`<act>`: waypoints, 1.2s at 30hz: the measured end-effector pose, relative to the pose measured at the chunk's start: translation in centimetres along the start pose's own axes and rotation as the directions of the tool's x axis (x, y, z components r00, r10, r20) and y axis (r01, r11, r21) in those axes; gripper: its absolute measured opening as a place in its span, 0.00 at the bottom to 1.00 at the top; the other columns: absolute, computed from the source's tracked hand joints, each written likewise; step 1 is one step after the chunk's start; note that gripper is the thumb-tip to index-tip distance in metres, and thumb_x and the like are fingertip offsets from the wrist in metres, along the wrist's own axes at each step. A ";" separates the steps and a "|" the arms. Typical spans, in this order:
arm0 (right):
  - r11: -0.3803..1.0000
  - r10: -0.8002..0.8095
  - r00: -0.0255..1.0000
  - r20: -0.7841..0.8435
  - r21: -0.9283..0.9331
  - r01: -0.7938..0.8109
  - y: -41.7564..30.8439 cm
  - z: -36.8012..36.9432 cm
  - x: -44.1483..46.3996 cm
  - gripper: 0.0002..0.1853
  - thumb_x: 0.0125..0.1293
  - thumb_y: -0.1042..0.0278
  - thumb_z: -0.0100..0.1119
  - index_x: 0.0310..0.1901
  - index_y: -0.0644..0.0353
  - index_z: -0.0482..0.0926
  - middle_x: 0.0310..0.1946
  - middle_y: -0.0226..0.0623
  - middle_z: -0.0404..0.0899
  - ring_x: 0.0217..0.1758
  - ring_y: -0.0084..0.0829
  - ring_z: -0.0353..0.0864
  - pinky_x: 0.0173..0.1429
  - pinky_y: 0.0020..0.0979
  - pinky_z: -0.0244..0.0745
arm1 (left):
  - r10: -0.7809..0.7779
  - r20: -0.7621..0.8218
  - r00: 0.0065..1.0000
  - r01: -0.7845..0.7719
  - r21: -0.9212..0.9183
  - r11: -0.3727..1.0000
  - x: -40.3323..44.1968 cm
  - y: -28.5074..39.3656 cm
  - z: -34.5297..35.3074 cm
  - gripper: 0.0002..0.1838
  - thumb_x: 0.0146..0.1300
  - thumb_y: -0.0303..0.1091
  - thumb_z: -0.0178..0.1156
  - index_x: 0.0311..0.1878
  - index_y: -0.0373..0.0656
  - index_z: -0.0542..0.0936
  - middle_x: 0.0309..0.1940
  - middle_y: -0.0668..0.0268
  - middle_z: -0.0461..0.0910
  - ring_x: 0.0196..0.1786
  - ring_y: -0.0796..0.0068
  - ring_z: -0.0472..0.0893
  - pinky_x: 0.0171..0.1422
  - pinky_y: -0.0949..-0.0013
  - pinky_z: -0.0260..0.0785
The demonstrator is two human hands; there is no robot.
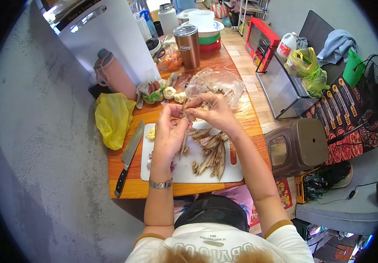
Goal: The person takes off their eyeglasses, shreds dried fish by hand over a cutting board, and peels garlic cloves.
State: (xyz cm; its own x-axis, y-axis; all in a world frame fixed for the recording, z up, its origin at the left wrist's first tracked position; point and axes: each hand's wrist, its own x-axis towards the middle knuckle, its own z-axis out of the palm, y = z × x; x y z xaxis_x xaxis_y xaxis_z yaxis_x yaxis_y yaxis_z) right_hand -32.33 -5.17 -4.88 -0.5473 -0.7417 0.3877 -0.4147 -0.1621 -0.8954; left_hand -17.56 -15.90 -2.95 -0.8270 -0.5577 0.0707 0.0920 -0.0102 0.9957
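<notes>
My left hand [169, 131] and my right hand [215, 113] meet above a white cutting board [189, 177]. Between their pinched fingertips is a thin brown dried fish [184, 108], partly covered by the fingers. More dried fish [215, 153] lie in a loose pile on the board's right half, with small broken bits beside them. Chopped garlic [150, 133] sits at the board's upper left. Pieces of chopped red onion [172, 166] show partly behind my left wrist. A large black-handled knife [132, 151] rests on the table left of the board.
Beyond my hands are a clear plastic bag [224, 83], garlic bulbs [169, 92] and a copper tumbler [186, 46]. A yellow bag [113, 118] and a pink bottle [116, 74] stand by the left wall. A brown stool [305, 142] is right of the table.
</notes>
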 end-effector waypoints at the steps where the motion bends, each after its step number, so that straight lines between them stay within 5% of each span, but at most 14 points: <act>1: 0.999 0.040 0.999 0.010 0.021 -0.040 0.2 0.1 0.0 0.06 0.63 0.72 0.75 0.40 0.63 0.91 0.37 0.33 0.91 0.43 0.22 0.86 0.53 0.28 0.79 | 0.022 0.003 1.000 -0.022 0.053 0.998 0.1 -0.1 -0.1 0.11 0.72 0.21 0.59 0.55 0.36 0.75 0.46 0.64 0.81 0.42 0.80 0.83 0.48 0.74 0.80; 15: 0.962 0.183 0.983 0.029 0.201 -0.185 0.4 0.1 0.0 0.06 0.65 0.72 0.73 0.40 0.65 0.90 0.35 0.30 0.89 0.41 0.16 0.82 0.50 0.24 0.77 | 0.059 0.002 0.998 -0.059 0.154 0.986 -0.2 0.0 0.2 0.15 0.68 0.20 0.61 0.56 0.35 0.75 0.43 0.63 0.83 0.39 0.77 0.84 0.45 0.73 0.82; 23: 0.985 0.118 0.993 0.024 0.122 -0.120 0.1 0.4 0.0 0.09 0.64 0.69 0.72 0.39 0.66 0.90 0.34 0.30 0.89 0.39 0.16 0.82 0.46 0.25 0.78 | 0.067 0.002 0.998 -0.066 0.195 0.979 0.1 -0.4 -0.2 0.16 0.67 0.19 0.62 0.57 0.35 0.75 0.43 0.62 0.83 0.39 0.79 0.83 0.44 0.73 0.80; 36: 0.950 0.189 0.977 0.098 0.234 -0.207 0.3 -0.2 0.0 0.08 0.68 0.72 0.73 0.44 0.67 0.89 0.38 0.29 0.88 0.43 0.17 0.82 0.52 0.25 0.78 | 0.067 -0.009 0.998 -0.065 0.150 0.987 0.2 -0.4 -0.1 0.15 0.68 0.19 0.62 0.57 0.34 0.75 0.44 0.61 0.82 0.40 0.77 0.84 0.45 0.73 0.81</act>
State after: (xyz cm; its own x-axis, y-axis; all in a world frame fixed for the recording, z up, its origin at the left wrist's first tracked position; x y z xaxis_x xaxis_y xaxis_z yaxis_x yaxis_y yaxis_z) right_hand -32.59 -5.10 -5.10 -0.5419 -0.8190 0.1887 -0.1105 -0.1531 -0.9820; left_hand -17.70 -16.07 -3.39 -0.8140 -0.5647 0.1364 0.0611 0.1502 0.9868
